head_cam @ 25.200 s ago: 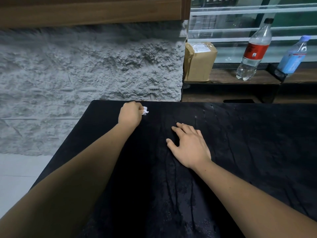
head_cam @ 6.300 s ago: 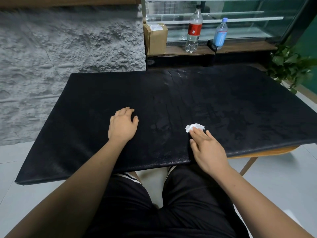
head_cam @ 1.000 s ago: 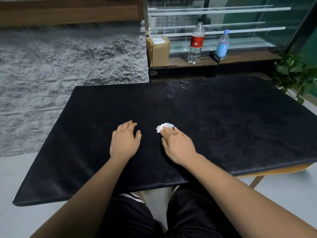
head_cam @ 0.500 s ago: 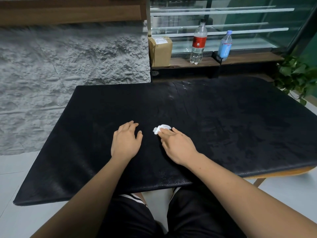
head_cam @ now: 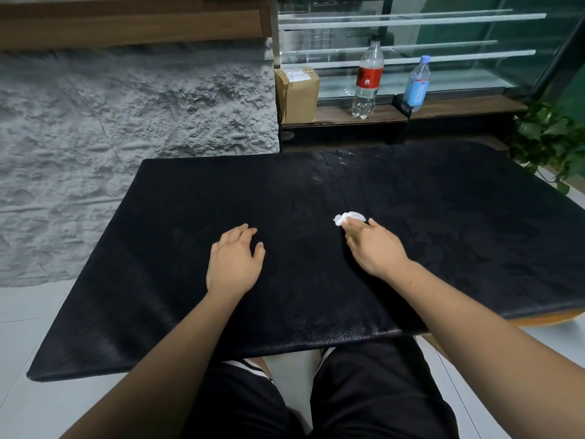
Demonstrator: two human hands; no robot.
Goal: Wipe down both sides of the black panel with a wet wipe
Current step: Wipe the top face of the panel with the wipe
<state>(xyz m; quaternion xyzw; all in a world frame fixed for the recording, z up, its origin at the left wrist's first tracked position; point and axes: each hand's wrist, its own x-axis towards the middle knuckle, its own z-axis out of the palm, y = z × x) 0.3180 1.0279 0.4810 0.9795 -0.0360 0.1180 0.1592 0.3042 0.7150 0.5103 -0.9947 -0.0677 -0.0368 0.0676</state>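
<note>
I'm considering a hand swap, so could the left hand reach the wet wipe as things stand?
Probably yes: only bare black panel lies between the left hand and the wet wipe, though fingers of the right hand rest on it.

Black panel (head_cam: 443, 191) free beyond wet wipe (head_cam: 345, 217)

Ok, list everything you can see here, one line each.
black panel: one, black, lying flat across the middle
wet wipe: one, white, crumpled on the panel
cardboard box: one, brown, left end of the ledge behind
red-label bottle: one, clear, on the ledge
blue bottle: one, blue, on the ledge, right of the red-label one
plant: one, green, far right
stone wall: one, grey, back left
shorts: one pair, black, bottom
left grip: one, bare hand, flat on the panel
right grip: one, bare hand, fingertips pressing the wipe
</note>
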